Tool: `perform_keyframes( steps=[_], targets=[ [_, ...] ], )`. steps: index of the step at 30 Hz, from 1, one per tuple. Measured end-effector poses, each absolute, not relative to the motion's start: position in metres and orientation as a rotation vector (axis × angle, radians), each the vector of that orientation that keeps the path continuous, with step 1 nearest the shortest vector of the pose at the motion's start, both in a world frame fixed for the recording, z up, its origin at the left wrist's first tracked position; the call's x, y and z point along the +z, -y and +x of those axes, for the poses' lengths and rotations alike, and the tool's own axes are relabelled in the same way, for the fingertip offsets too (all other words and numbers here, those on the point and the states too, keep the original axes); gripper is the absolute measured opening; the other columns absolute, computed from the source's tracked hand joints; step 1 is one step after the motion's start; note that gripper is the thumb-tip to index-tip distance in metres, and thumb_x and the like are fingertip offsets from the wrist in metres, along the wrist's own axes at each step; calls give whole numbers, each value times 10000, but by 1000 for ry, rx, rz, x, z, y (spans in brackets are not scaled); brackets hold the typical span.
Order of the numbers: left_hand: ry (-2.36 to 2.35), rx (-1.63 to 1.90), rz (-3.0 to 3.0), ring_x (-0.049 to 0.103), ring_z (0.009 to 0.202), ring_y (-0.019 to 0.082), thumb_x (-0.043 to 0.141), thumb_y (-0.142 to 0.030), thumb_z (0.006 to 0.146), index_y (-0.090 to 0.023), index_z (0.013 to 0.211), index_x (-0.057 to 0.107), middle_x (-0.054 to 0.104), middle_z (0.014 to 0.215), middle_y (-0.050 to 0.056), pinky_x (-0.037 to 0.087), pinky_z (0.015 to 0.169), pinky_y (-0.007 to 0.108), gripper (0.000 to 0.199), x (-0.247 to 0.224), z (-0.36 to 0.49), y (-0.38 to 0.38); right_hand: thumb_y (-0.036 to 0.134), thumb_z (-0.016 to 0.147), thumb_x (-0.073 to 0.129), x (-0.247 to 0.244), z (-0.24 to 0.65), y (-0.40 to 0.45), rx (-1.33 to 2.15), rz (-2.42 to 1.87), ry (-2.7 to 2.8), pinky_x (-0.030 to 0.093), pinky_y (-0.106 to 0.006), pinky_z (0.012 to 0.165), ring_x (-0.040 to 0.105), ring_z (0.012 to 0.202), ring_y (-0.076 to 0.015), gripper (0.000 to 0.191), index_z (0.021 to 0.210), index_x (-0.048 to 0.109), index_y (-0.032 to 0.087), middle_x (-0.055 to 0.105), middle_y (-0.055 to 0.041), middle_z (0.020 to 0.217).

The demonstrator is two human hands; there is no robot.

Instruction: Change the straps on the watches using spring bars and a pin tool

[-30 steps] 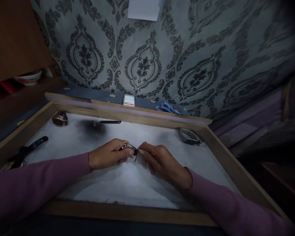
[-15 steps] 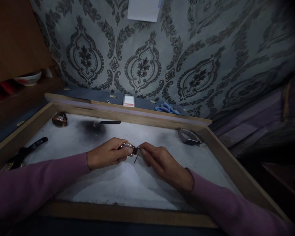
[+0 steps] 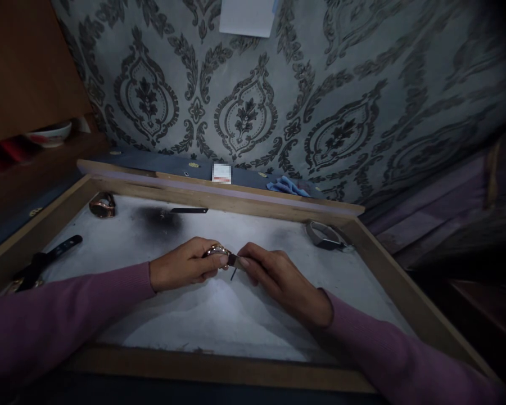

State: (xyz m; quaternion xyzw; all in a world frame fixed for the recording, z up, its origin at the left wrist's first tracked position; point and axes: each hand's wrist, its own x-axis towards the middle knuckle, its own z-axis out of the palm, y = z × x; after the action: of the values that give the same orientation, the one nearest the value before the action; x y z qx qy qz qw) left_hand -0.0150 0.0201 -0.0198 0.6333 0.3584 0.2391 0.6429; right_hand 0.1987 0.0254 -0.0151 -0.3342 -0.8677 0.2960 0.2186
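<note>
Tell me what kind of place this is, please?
Probably a room in a home: patterned wallpaper covers the wall and a bowl sits at the far left. The wood-sided tray with a watch inside suggests a little work spot.

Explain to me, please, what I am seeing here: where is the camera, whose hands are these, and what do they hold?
There is no machine here, only one person's two bare hands, in purple ribbed sleeves. The camera is worn on the head and looks forward and down. The left hand holds a round gold-coloured wristwatch; the right hand pinches at the end of its short dark strap. Any small tool there is too tiny to tell. Below is a shallow wooden tray with a pale floor. On it lie a rose-gold watch, a black-strapped watch partly hidden, a flat black strip, and a grey-banded watch.
</note>
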Motion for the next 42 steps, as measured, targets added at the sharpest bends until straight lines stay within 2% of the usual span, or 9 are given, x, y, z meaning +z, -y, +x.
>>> perform_keyframes(
  steps=[9,18,23,32,42],
  targets=[
    [-805,568,1414,288,438,53,490,-455,860,-153,801,498,378,549,-81,214,408,202,309,-22,-15,-20,252,983,368,-7,197,-23,766,-908,2460,324,-211,495,429,478,-84,232,920,570,157,462,50,572],
    [-796,567,1399,290,440,55,490,-436,869,-156,798,504,383,556,-76,214,409,200,290,-21,-15,-21,252,995,374,-13,201,-30,896,-873,2405,345,-185,489,440,482,-69,284,1029,640,158,514,42,579],
    [-794,571,1400,291,442,54,489,-427,872,-155,807,504,392,558,-79,231,413,198,279,-21,-15,-21,256,997,374,-15,202,-30,887,-909,2411,345,-185,495,435,480,-67,284,1079,630,162,479,55,558],
    [-808,573,1394,291,436,54,481,-429,879,-155,803,509,384,555,-76,214,407,201,286,-22,-15,-20,286,985,378,-11,200,-28,738,-992,2473,340,-204,505,471,474,-79,263,878,576,151,491,47,550],
    [-822,561,1409,289,451,57,496,-485,851,-161,791,492,375,556,-81,226,416,199,330,-21,-15,-19,268,984,382,-12,200,-29,706,-918,2469,318,-193,501,430,452,-66,265,832,571,161,456,57,539]
  ],
)
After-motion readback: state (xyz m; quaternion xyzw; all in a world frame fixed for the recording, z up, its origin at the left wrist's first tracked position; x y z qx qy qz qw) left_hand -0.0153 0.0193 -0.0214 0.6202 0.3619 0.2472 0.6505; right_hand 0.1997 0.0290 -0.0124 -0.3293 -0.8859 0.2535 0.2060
